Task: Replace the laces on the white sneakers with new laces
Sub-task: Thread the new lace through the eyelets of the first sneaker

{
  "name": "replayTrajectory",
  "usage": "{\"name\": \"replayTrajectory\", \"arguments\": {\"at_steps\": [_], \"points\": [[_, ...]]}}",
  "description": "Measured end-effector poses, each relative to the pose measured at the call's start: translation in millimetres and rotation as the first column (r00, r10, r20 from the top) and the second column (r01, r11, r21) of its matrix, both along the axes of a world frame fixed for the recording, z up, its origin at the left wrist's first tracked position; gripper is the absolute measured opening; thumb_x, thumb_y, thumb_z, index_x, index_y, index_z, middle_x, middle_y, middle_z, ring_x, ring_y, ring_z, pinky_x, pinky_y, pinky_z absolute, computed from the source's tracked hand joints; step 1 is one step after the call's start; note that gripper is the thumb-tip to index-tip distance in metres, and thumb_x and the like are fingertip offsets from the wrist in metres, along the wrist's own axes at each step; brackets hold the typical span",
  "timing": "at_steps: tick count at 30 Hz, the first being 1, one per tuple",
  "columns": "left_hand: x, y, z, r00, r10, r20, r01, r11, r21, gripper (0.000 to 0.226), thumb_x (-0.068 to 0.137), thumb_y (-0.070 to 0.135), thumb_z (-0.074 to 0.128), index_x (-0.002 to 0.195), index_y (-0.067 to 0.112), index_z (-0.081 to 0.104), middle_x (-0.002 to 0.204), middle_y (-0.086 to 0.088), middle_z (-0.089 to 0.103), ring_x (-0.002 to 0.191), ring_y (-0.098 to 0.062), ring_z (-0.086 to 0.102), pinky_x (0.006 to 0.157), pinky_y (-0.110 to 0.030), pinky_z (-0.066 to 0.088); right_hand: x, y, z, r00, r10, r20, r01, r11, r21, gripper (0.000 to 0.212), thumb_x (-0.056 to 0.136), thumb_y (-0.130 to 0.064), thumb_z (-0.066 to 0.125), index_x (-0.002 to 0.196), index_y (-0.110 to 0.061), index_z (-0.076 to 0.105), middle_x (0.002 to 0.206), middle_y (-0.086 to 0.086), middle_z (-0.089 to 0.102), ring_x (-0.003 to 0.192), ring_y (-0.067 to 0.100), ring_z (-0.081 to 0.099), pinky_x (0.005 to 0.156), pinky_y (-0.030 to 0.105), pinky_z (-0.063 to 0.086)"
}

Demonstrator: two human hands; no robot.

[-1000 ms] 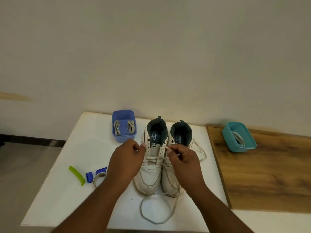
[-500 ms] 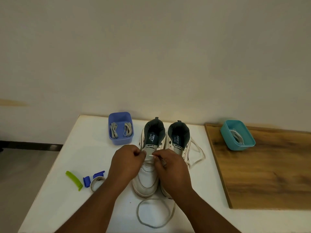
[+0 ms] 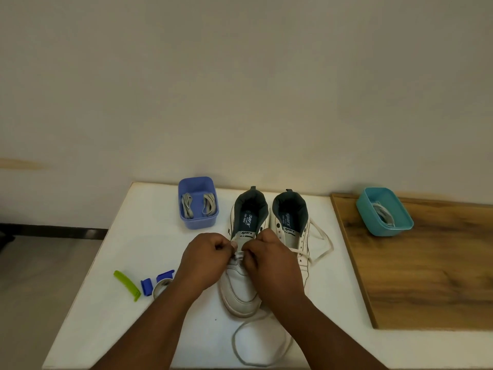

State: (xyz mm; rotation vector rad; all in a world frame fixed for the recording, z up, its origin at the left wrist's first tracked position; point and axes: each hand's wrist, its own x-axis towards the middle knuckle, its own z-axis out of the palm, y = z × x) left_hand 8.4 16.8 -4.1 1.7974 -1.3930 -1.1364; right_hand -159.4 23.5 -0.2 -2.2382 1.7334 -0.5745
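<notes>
we pinch the lace [image 3: 239,254] on the left sneaker [image 3: 244,279] with both hands' fingers [image 3: 234,245], next likely drawing it through its eyelet.

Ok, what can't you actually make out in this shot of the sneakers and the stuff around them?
Head view only:
- Left sneaker: its lacing sits under the left hand and right hand.
- Right sneaker: toe covered by the right forearm.
- Roll beside the blue clips: partly behind the left wrist.
- Loose lace: loop cut off by the bottom edge.
- Teal tub: contents too small to identify.
</notes>
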Motion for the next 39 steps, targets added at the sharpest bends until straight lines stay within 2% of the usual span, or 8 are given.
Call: {"name": "replayTrajectory", "arguments": {"at_steps": [5, 14, 21, 23, 27, 30, 34, 39], "points": [[3, 2, 0, 0.998, 0.011, -0.070, -0.010, 1.000, 0.015, 0.023, 0.088, 0.043, 0.066, 0.072, 0.028, 0.074, 0.071, 0.002, 0.073, 0.075, -0.022, 0.072, 0.078, -0.051, 0.059, -2, -4, 0, 0.997, 0.058, 0.045, -0.060, 0.997, 0.048, 0.020, 0.093, -0.033, 0.054, 0.088, -0.027, 0.073, 0.090, -0.009, 0.046, 0.077, 0.009, 0.054, 0.062, 0.033, 0.048], [-2, 5, 1, 0.998, 0.026, -0.062, -0.024, 0.999, 0.028, 0.026, 0.093, 0.038, 0.067, 0.073, 0.023, 0.075, 0.069, 0.004, 0.074, 0.072, -0.018, 0.073, 0.080, -0.047, 0.060, -3, -4, 4, 0.991, 0.080, -0.106, -0.077, 0.997, 0.028, 0.028, 0.096, -0.033, 0.047, 0.087, -0.026, 0.073, 0.091, -0.008, 0.051, 0.076, 0.009, 0.051, 0.062, 0.030, 0.047], [0, 5, 6, 0.998, 0.048, -0.042, -0.046, 0.998, 0.043, 0.026, 0.095, 0.034, 0.065, 0.075, 0.020, 0.073, 0.070, 0.002, 0.074, 0.071, -0.018, 0.073, 0.081, -0.045, 0.061, -5, -5, 6, 0.987, 0.127, 0.103, -0.133, 0.990, 0.052, 0.018, 0.093, -0.026, 0.058, 0.086, -0.024, 0.074, 0.089, -0.009, 0.052, 0.082, 0.007, 0.052, 0.065, 0.031, 0.048], [-1, 6, 7, 0.998, 0.046, -0.036, -0.044, 0.998, 0.049, 0.024, 0.097, 0.031, 0.063, 0.078, 0.018, 0.071, 0.072, 0.000, 0.074, 0.071, -0.017, 0.072, 0.081, -0.044, 0.061, -4, -4, 8, 0.989, 0.124, 0.079, -0.129, 0.990, 0.051, 0.017, 0.091, -0.026, 0.059, 0.086, -0.025, 0.075, 0.088, -0.009, 0.053, 0.081, 0.007, 0.052, 0.065, 0.031, 0.048], [-6, 9, 9, 1.000, 0.015, 0.024, -0.017, 0.999, 0.050, 0.022, 0.101, 0.029, 0.057, 0.083, 0.020, 0.065, 0.077, 0.000, 0.073, 0.072, -0.015, 0.071, 0.082, -0.041, 0.060, 0, -2, 12, 0.990, 0.113, -0.087, -0.111, 0.993, 0.030, 0.024, 0.093, -0.029, 0.053, 0.083, -0.024, 0.074, 0.086, -0.008, 0.053, 0.080, 0.012, 0.052, 0.063, 0.033, 0.048], [-8, 11, 10, 0.999, 0.016, 0.033, -0.018, 0.998, 0.066, 0.023, 0.101, 0.030, 0.055, 0.082, 0.020, 0.063, 0.077, -0.001, 0.072, 0.073, -0.017, 0.071, 0.082, -0.041, 0.060, 5, -1, 16, 0.980, 0.107, -0.166, -0.099, 0.993, 0.058, 0.026, 0.095, -0.030, 0.051, 0.086, -0.022, 0.074, 0.089, -0.005, 0.052, 0.085, 0.014, 0.052, 0.064, 0.030, 0.039], [-9, 12, 12, 0.999, 0.037, -0.030, -0.034, 0.995, 0.094, 0.022, 0.101, 0.029, 0.056, 0.083, 0.020, 0.064, 0.077, -0.003, 0.073, 0.074, -0.018, 0.072, 0.084, -0.042, 0.060, 3, -3, 17, 0.983, 0.118, -0.140, -0.103, 0.988, 0.112, 0.025, 0.096, -0.026, 0.051, 0.087, -0.019, 0.074, 0.092, -0.004, 0.052, 0.086, 0.014, 0.052, 0.066, 0.030, 0.042], [-4, 10, 10, 0.999, -0.026, 0.033, 0.024, 0.998, 0.057, 0.025, 0.099, 0.035, 0.057, 0.079, 0.023, 0.065, 0.071, 0.004, 0.073, 0.072, -0.017, 0.071, 0.084, -0.048, 0.058, 6, 1, 15, 0.993, 0.019, -0.116, -0.005, 0.993, 0.119, 0.024, 0.098, -0.027, 0.050, 0.085, -0.020, 0.070, 0.091, -0.005, 0.046, 0.077, 0.012, 0.051, 0.064, 0.027, 0.037]]}}
